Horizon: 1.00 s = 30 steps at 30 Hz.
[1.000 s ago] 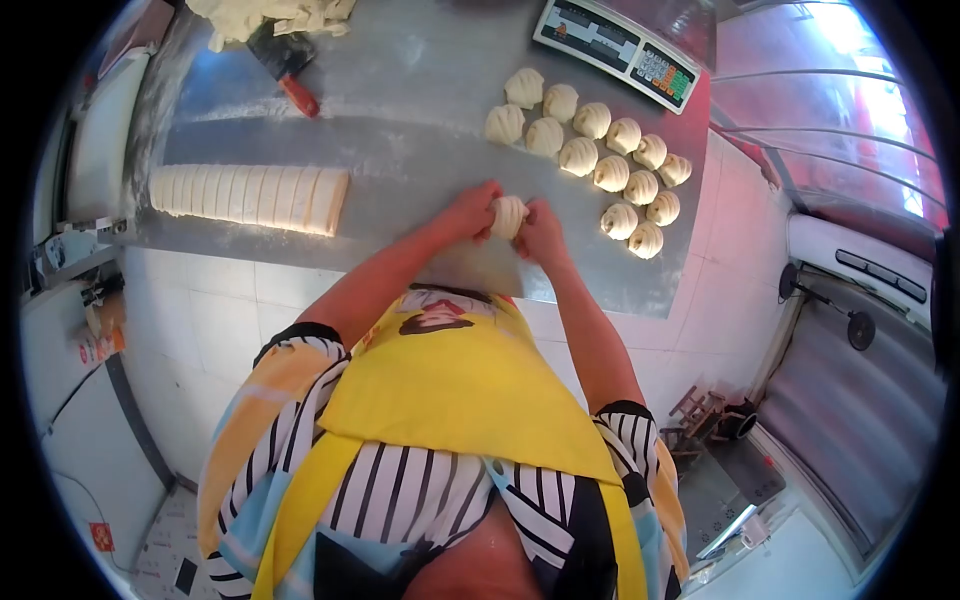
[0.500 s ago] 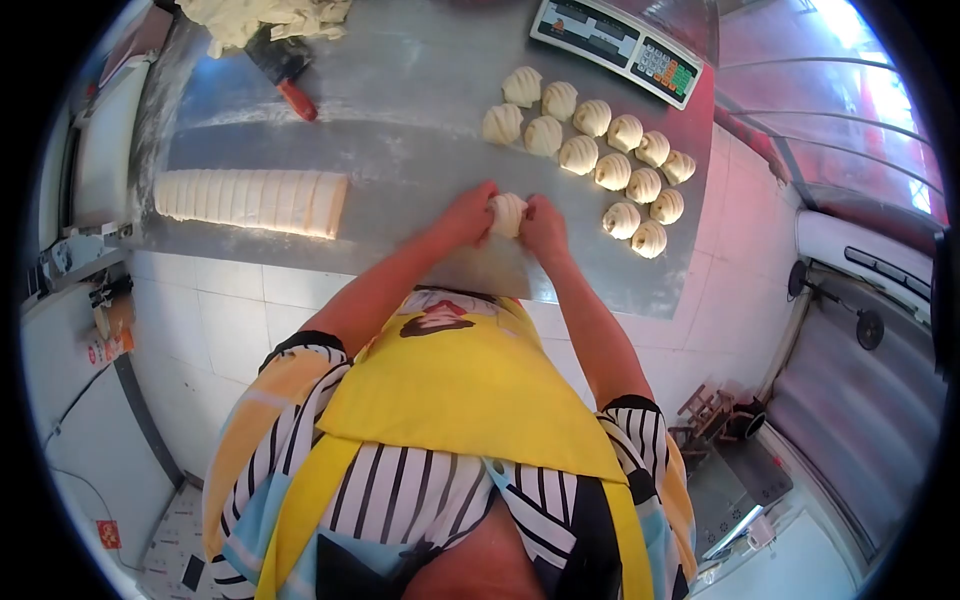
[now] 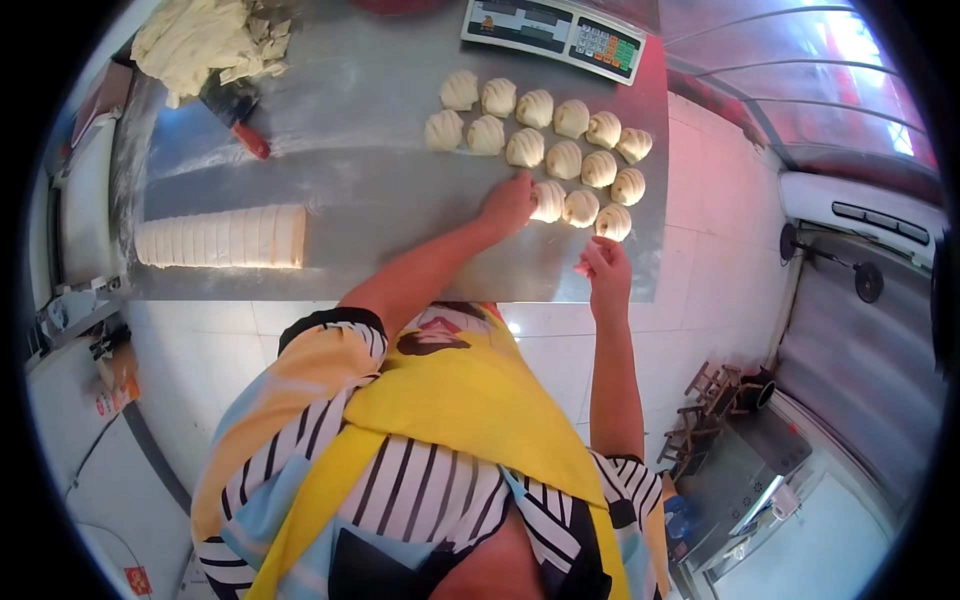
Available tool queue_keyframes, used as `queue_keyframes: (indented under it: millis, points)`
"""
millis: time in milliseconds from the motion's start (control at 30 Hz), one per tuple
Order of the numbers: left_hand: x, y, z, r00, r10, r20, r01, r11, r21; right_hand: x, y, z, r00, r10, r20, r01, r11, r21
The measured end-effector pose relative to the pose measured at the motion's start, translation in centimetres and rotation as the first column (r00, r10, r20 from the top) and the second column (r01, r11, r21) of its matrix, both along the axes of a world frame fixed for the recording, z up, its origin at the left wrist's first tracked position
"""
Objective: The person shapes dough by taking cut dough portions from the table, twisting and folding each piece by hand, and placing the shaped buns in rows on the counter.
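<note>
While the left grip (image 3: 508,205) touches a dough roll (image 3: 547,201) above centre-right, whether closed I cannot tell, the right grip (image 3: 607,268) is bunched, contents unclear, below another roll (image 3: 613,222); a sliced log (image 3: 222,238) lies on the bench (image 3: 350,180) at left.

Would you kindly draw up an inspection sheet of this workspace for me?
Surface: metal table, with whitish dusting.
Work items: fifteen dough rolls at right, sliced dough log at left.
Clutter: red-handled scraper by the dough pile; scale at the far edge.
Hands: left hand at the nearest row's leftmost roll; right hand just below the rightmost, contact unclear.
Cables: dark cord along the left wall.
Surroundings: white tiled floor, wooden stools lower right.
</note>
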<state>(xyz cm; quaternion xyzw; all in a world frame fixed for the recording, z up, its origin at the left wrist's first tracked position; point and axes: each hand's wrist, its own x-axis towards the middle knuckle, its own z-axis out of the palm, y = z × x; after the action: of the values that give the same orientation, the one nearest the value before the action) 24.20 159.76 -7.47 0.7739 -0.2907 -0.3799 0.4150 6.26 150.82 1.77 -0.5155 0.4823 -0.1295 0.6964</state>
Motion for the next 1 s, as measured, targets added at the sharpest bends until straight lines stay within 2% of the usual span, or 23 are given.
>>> queue_keyframes:
  millis: [33,133,233,267,300,333,400,467,500,533,633,733,833,900,933,967,1000]
  points:
    - [-0.2,-0.6,-1.3,0.983,-0.013,0.182,0.006,0.999,0.039,-0.7,-0.1,-0.5,1.0,0.018,-0.013,-0.018,0.999,-0.03]
    - [0.4,0.5,0.3,0.977,-0.035,-0.212,0.029,0.999,-0.034,0.3,1.9,0.7,0.998,0.06,-0.025,-0.063,0.993,-0.102]
    - [1.7,5.7,4.9,0.941,-0.065,-0.333,0.071,0.997,0.007,5.7,4.3,0.8,0.959,0.284,0.009,-0.282,0.955,-0.097]
    - [2.4,8.6,4.9,0.907,-0.008,-0.42,0.006,1.0,-0.008,7.6,5.5,0.6,0.927,0.375,0.02,-0.372,0.924,-0.085]
    - [2.8,11.5,4.5,0.863,0.03,-0.504,-0.051,0.998,-0.028,10.2,6.8,0.4,0.854,0.521,0.012,-0.517,0.851,-0.091]
    - [3.0,14.3,4.1,0.809,0.053,-0.585,-0.104,0.993,-0.054,13.0,8.5,-0.1,0.753,0.657,-0.023,-0.647,0.735,-0.201]
    - [2.7,19.9,1.9,0.715,0.246,-0.654,-0.308,0.951,0.021,19.0,12.7,-1.7,0.517,0.844,-0.145,-0.81,0.427,-0.401]
    - [2.4,24.5,1.8,0.604,0.386,-0.697,-0.466,0.881,0.084,24.7,17.5,-4.8,0.306,0.94,-0.152,-0.904,0.238,-0.355]
    - [2.2,26.3,2.9,0.553,0.438,-0.708,-0.526,0.843,0.111,27.5,20.2,-6.3,0.235,0.937,-0.259,-0.826,0.052,-0.561]
    - [2.0,27.6,3.7,0.5,0.483,-0.718,-0.58,0.803,0.137,29.6,22.9,-7.4,0.193,0.91,-0.367,-0.682,-0.144,-0.717]
    - [1.3,30.3,4.5,0.365,0.552,-0.75,-0.708,0.688,0.161,32.7,29.3,-7.6,0.252,0.819,-0.515,-0.719,-0.198,-0.666]
    - [1.1,31.1,2.0,0.223,0.456,-0.861,-0.832,0.549,0.076,33.3,31.4,-5.9,0.187,0.882,-0.432,-0.907,-0.014,-0.422]
    - [2.3,30.1,3.2,0.271,0.247,-0.93,-0.899,0.412,-0.152,30.9,29.9,-1.6,0.285,0.937,-0.201,-0.91,0.2,-0.362]
    - [3.1,29.6,3.4,0.255,0.196,-0.947,-0.931,0.314,-0.186,28.7,26.8,-2.4,0.573,0.818,0.05,-0.819,0.574,-0.01]
    - [3.8,29.1,3.4,0.256,0.168,-0.952,-0.94,0.272,-0.205,27.8,24.8,-4.1,0.603,0.796,0.06,-0.798,0.6,0.059]
    - [4.2,28.5,3.0,0.23,0.114,-0.967,-0.928,0.325,-0.182,26.8,22.8,-6.4,0.636,0.769,0.069,-0.77,0.625,0.129]
    - [4.4,27.9,2.6,0.198,0.063,-0.978,-0.91,0.382,-0.16,25.8,21.6,-6.4,0.671,0.737,0.075,-0.734,0.648,0.201]
